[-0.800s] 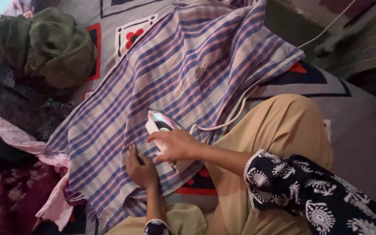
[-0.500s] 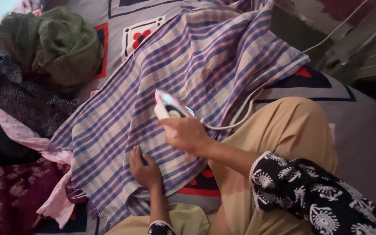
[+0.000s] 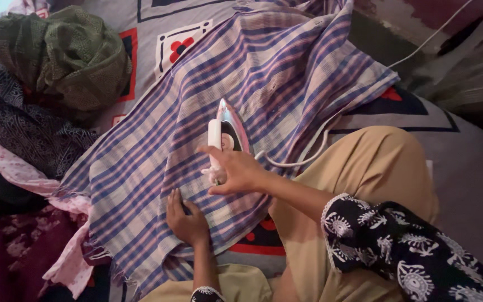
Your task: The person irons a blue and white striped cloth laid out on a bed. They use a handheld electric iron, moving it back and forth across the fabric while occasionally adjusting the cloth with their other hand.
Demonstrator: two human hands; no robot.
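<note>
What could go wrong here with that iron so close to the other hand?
The left hand lies flat on the striped cloth just below the iron that the right hand grips; a slip backward might burn its fingers. The white cord runs across the cloth beside the knee and could snag or drag the iron sideways. Left resting in one spot, the iron might scorch the cloth.

The right hand (image 3: 236,170) grips an iron (image 3: 226,134) on the striped cloth (image 3: 264,72); the left hand (image 3: 186,221) presses the cloth flat.
</note>
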